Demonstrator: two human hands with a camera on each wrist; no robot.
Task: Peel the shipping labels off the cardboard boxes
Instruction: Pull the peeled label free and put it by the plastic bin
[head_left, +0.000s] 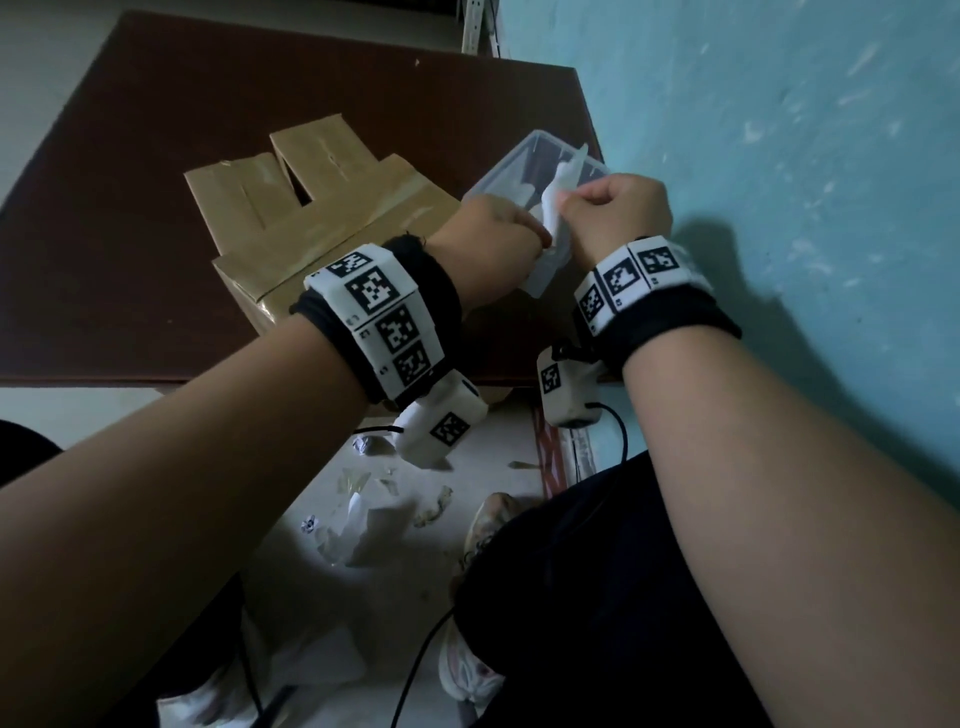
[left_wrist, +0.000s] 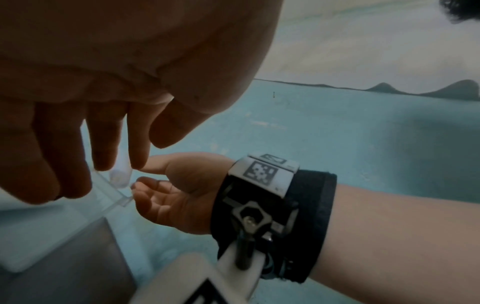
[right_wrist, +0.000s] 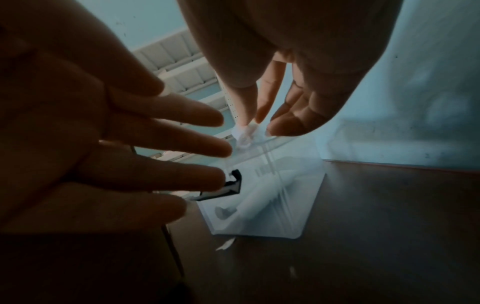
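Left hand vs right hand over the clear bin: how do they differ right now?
The right hand pinches the crumpled white label between thumb and forefinger; the left hand has its fingers straight and spread, holding nothing. The right hand sits nearer the teal wall, the left nearer the cardboard box. Both hover above the clear plastic bin.

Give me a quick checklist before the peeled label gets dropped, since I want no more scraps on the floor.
1. Peeled label pinched by right hand: ok.
2. Label above the clear plastic bin, not the floor: ok.
3. Left hand free of the label: cannot tell; its fingers lie straight beside it.
4. Bin room for more: ok; white scraps lie inside, not full.
5. Cardboard box free of labels: cannot tell.
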